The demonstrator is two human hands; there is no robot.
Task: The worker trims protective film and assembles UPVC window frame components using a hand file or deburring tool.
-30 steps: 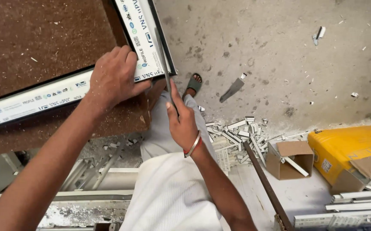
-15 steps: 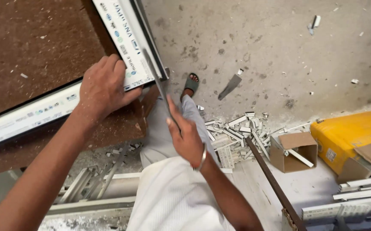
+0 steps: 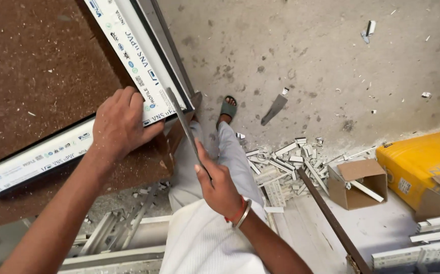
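my left hand [image 3: 121, 124] presses flat on the corner of the white window frame [image 3: 128, 61], which lies on the brown board [image 3: 32, 71] up and to my left. my right hand [image 3: 220, 185] grips a thin metal file [image 3: 182, 122], its long axis running up and away to that corner, right beside my left fingers

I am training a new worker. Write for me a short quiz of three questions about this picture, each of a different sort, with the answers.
1. True or false: the left hand presses on the corner of the white window frame.
2. What does the right hand hold? A) a hammer B) a long flat metal tool C) a brush
3. What colour is the case beside the open cardboard box?

Key: 1 true; 2 B; 3 yellow.
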